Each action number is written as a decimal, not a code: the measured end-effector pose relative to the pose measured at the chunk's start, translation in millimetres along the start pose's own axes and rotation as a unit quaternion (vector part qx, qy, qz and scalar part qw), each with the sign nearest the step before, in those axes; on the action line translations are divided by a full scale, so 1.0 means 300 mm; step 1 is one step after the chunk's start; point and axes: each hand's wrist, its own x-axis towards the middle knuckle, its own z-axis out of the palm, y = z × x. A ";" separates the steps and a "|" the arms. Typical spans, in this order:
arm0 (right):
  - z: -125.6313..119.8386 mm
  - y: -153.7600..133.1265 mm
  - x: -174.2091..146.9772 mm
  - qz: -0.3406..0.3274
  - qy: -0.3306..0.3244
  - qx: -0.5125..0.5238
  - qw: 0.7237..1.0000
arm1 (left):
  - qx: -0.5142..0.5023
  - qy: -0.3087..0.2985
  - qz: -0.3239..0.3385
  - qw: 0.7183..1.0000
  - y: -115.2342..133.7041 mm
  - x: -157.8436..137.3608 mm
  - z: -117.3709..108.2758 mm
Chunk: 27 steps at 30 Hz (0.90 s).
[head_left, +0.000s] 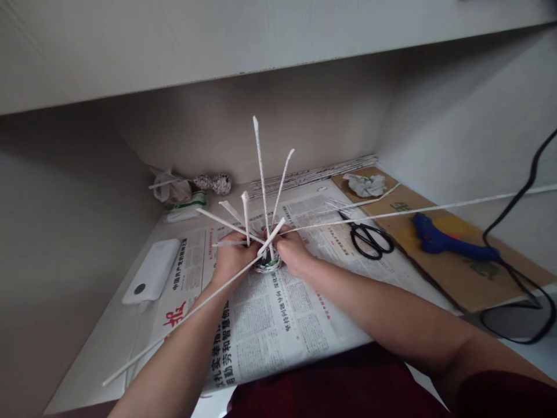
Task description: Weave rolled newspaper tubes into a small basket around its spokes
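Between my two hands sits a small woven paper basket (268, 264), low on the newspaper. Several white rolled-paper strips (261, 168) stick up and fan out from it. My left hand (235, 255) is closed around its left side, among the shorter strips. My right hand (292, 247) grips the right side, its fingers curled at the rim. One long strip (195, 310) runs from the basket down across my left forearm. Another long strip (391, 213) stretches away to the right past my right hand. My fingertips are partly hidden behind the strips.
Newspaper (270, 342) covers the table. Black-handled scissors (369, 239) lie to the right, near a blue glue gun (452, 241) on cardboard (429, 273). A white power bank (152, 271) is at left. Paper rolls (313, 176) and a woven piece (213, 183) lie at the back.
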 end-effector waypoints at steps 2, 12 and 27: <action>0.000 0.001 0.001 0.001 -0.006 -0.004 1.000 | -0.008 -0.010 0.010 1.000 -0.002 0.001 -0.004; -0.001 0.015 0.007 -0.007 -0.044 0.020 0.999 | -0.041 -0.014 0.017 0.999 -0.003 0.005 0.001; 0.002 0.014 -0.003 -0.018 0.005 0.025 1.000 | 0.057 0.015 0.022 0.998 -0.021 0.016 -0.010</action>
